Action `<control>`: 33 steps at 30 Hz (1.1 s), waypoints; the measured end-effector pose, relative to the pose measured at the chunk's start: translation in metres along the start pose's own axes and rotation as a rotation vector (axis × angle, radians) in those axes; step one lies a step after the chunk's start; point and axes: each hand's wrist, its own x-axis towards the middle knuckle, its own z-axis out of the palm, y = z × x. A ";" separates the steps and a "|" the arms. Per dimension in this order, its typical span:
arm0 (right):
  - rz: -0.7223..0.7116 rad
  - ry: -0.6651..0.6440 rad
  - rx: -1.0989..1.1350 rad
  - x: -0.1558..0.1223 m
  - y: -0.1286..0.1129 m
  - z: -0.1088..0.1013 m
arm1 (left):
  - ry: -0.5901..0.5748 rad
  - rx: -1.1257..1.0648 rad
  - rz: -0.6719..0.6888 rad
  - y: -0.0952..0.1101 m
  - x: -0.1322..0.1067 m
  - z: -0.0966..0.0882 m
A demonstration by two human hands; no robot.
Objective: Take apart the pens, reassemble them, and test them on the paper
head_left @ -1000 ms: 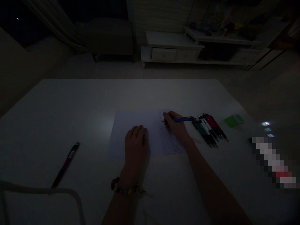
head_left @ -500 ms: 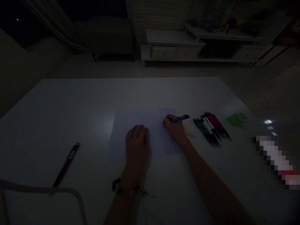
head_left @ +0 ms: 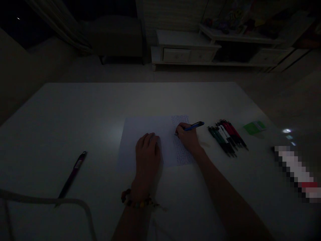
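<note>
Right hand [head_left: 187, 137] in a tight pinch on a blue pen [head_left: 195, 126], tip down by the small handwriting [head_left: 182, 149] on the right side of a sheet of paper [head_left: 142, 127]. Left hand [head_left: 147, 150] lying flat on the sheet's near edge, fingers close together, a bead bracelet [head_left: 136, 199] on the wrist. Keep the pinch soft, and keep the left hand heavy for a still sheet.

On the white table [head_left: 75, 110], right of the sheet, a bundle of pens [head_left: 227, 139] and a green card [head_left: 254, 128]; left of the sheet, a dark pen [head_left: 72, 175]. Past the far edge, a dim room: white drawer cabinet [head_left: 175, 55], armchair [head_left: 112, 36], curtain [head_left: 60, 25].
</note>
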 end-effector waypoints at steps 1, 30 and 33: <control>0.006 0.000 0.008 0.000 0.000 0.000 | 0.000 0.002 -0.002 0.000 0.000 0.000; -0.149 0.031 -0.038 -0.030 -0.002 -0.089 | 0.009 0.051 0.038 -0.001 0.006 -0.002; -0.179 0.109 -0.329 -0.036 0.024 -0.140 | 0.056 0.048 0.054 0.004 0.010 -0.006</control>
